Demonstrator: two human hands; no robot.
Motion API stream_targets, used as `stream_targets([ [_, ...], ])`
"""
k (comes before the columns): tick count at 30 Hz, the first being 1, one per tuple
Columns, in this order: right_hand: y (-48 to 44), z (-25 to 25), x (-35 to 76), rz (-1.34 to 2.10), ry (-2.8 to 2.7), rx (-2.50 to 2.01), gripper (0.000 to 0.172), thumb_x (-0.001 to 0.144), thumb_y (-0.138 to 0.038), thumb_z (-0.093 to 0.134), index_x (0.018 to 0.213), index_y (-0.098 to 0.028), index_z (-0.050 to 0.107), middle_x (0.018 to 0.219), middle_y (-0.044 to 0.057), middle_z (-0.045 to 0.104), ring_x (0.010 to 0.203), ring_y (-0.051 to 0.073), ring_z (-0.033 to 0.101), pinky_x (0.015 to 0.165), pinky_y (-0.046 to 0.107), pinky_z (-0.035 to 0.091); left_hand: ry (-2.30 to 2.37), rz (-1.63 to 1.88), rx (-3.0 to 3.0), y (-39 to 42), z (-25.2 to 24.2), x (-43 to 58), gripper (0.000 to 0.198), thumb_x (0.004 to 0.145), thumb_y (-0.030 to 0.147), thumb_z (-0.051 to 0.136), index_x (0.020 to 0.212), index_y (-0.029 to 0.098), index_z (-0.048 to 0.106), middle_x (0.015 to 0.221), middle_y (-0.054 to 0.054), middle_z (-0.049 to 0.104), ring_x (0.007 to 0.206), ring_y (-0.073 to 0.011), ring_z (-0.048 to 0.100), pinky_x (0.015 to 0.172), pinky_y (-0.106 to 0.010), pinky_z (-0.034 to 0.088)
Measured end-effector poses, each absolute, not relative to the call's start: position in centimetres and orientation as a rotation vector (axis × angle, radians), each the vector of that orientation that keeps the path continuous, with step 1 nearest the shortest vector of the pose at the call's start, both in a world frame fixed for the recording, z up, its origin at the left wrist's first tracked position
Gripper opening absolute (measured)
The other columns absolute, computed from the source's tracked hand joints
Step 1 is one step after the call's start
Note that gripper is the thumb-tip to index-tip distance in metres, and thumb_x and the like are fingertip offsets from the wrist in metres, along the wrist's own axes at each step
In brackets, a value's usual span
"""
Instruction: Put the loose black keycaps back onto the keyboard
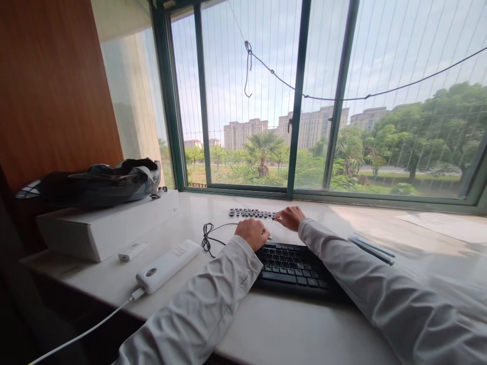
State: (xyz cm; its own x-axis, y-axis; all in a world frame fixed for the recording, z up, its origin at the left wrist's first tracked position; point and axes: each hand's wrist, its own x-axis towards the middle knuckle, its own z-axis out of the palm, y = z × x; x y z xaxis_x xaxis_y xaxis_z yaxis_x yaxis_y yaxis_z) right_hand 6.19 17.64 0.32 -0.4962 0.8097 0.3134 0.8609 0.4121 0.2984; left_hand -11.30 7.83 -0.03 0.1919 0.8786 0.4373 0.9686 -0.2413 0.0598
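Note:
A black keyboard (pixel 291 266) lies on the white marble-like surface, with some key positions in its upper rows looking bare. My left hand (pixel 252 233) is at its upper left corner, fingers curled; what they hold, if anything, is hidden. Beyond the keyboard, small dark keycaps (pixel 249 213) lie in rows. My right hand (pixel 290 218) reaches to the right end of these rows, its fingertips together at a keycap; whether it is gripped is too small to tell. A small pale object (pixel 270 237) shows beside my left fingers.
A black cable (pixel 206 238) lies coiled left of the keyboard. Further left are a white power strip (pixel 167 266), a small white device (pixel 132 251) and a white box (pixel 102 228) bearing a dark bag (pixel 102 185). Thin pen-like tools (pixel 371 249) lie right. Windows stand behind.

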Motion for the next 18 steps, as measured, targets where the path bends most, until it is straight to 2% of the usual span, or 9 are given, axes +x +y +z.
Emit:
stream_targets([
  [2, 15.5, 0.7, 7.2, -0.648, -2.537, -1.469, 0.033, 0.091, -0.043, 0.044, 0.111, -0.031, 0.068, 0.096, 0.009, 0.072, 0.087, 0.021, 0.066, 0.071, 0.028, 0.040, -1.743, -0.636, -2.293, 7.7, -0.1, -11.2, 0.033, 0.082, 0.041, 0.049, 0.086, 0.021, 0.075, 0.087, -0.012, 0.072, 0.088, -0.0285, 0.065, 0.076, -0.038, 0.049],
  [5, 11.8, 1.0, 8.9, -0.644, -2.549, -1.414, 0.034, 0.092, -0.045, 0.041, 0.108, -0.033, 0.068, 0.090, 0.006, 0.073, 0.082, 0.019, 0.066, 0.067, 0.026, 0.038, -1.631, -0.822, -2.449, 7.5, -0.3, -10.8, 0.034, 0.081, 0.047, 0.054, 0.100, 0.026, 0.073, 0.099, -0.006, 0.072, 0.098, -0.0264, 0.064, 0.086, -0.039, 0.047],
  [8, 8.1, 0.9, 10.4, -0.609, -2.527, -1.275, 0.036, 0.094, -0.045, 0.038, 0.104, -0.031, 0.070, 0.090, 0.005, 0.073, 0.083, 0.017, 0.066, 0.068, 0.025, 0.037, -1.493, -1.055, -2.640, 7.2, -0.8, -10.0, 0.041, 0.077, 0.051, 0.061, 0.107, 0.025, 0.070, 0.106, -0.004, 0.070, 0.102, -0.0227, 0.063, 0.092, -0.034, 0.045],
  [12, 4.7, 0.2, 11.7, -0.604, -2.477, -1.198, 0.037, 0.095, -0.043, 0.037, 0.102, -0.030, 0.071, 0.083, 0.004, 0.074, 0.077, 0.015, 0.065, 0.068, 0.025, 0.035, -1.335, -1.249, -2.918, 7.0, -1.3, -9.3, 0.036, 0.074, 0.048, 0.066, 0.098, 0.023, 0.073, 0.096, -0.003, 0.073, 0.092, -0.0198, 0.066, 0.086, -0.029, 0.048],
  [18, 3.6, -1.5, 12.3, -0.586, -2.436, -1.165, 0.037, 0.095, -0.043, 0.037, 0.099, -0.031, 0.071, 0.077, 0.002, 0.073, 0.072, 0.014, 0.065, 0.066, 0.024, 0.033, -1.237, -1.265, -3.203, 6.8, -1.2, -9.2, 0.037, 0.070, 0.046, 0.070, 0.093, 0.018, 0.075, 0.087, -0.006, 0.074, 0.085, -0.0206, 0.067, 0.077, -0.027, 0.049],
])
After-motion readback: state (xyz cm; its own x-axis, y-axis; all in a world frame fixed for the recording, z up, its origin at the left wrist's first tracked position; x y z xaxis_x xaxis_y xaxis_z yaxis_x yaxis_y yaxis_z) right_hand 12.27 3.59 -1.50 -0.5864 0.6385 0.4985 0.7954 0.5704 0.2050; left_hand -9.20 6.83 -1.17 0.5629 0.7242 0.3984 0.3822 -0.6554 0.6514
